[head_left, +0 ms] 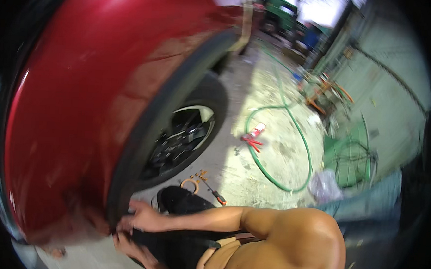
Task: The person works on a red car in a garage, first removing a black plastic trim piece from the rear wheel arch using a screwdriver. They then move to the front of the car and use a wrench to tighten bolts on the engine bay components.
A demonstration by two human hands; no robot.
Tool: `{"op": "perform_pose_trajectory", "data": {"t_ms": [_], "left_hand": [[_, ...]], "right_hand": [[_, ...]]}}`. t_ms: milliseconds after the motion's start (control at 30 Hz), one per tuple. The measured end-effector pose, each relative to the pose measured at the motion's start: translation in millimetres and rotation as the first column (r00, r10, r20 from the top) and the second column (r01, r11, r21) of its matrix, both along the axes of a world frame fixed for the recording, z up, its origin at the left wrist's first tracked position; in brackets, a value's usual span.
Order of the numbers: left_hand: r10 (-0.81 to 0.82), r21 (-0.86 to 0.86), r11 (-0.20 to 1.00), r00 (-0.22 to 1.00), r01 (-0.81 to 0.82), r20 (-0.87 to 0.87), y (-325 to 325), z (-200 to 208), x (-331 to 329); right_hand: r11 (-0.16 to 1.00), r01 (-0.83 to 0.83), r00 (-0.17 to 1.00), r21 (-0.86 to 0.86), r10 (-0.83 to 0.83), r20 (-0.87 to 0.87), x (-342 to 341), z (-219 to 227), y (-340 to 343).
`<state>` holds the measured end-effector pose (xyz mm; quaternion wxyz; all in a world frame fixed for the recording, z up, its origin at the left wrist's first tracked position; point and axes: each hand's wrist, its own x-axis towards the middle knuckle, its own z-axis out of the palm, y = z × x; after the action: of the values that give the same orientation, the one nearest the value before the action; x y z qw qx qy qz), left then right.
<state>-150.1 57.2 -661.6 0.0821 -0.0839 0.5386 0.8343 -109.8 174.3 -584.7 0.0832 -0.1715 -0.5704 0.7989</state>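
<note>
Adjusting, apparently, the wheel-arch trim (123,178) low down, left hand (130,246) and right hand (145,217) (closure: cannot tell) likely need steady alignment next.

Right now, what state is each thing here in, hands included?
Curved black wheel-arch trim: fastening unclear.
Right hand: at the trim's lower end; grip unclear.
Left hand: just below it; grip unclear.
Black-tyred wheel: upright.
Long green hose: loosely looped on the floor.
Red-and-white caulking gun: lying by the hose.
Screwdriver with orange-and-black handle: lying loose.
Thin orange ring: lying flat.
Small orange pieces: scattered.
Translucent plastic bag: crumpled.
</note>
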Motion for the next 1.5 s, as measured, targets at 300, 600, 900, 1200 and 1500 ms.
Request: {"op": "perform_pose_trajectory", "data": {"t_ms": [300, 600, 900, 1200, 1500], "left_hand": [[-0.166, -0.435, 0.895, 0.979, 0.099, -0.117, -0.5, 51.5, 17.6], [-0.282, -0.539, 0.841, 0.880, 0.036, -0.381, 20.8, 122.9, 38.8], [-0.131, -0.468, 0.876, 0.877, -0.116, -0.463, 55.7, 154.8, 40.4], [-0.116, -0.366, 0.924, 0.826, -0.114, -0.551, 68.8, 202.8, 40.1], [-0.178, -0.394, 0.919, 0.867, -0.024, -0.466, 69.5, 211.4, 32.5]], "right_hand": [[0.998, -0.037, 0.889, -0.044, 0.013, -0.457, 14.4, 89.0, 83.7], [0.970, 0.181, 0.911, 0.160, -0.105, -0.398, 6.4, 75.9, 62.5], [0.976, 0.205, 0.875, 0.072, -0.150, -0.461, 24.6, 94.0, 66.5], [0.984, 0.178, 0.814, -0.031, -0.165, -0.556, 29.1, 142.5, 123.0], [0.990, 0.033, 0.834, -0.140, -0.104, -0.542, 29.0, 142.0, 126.3]]}}
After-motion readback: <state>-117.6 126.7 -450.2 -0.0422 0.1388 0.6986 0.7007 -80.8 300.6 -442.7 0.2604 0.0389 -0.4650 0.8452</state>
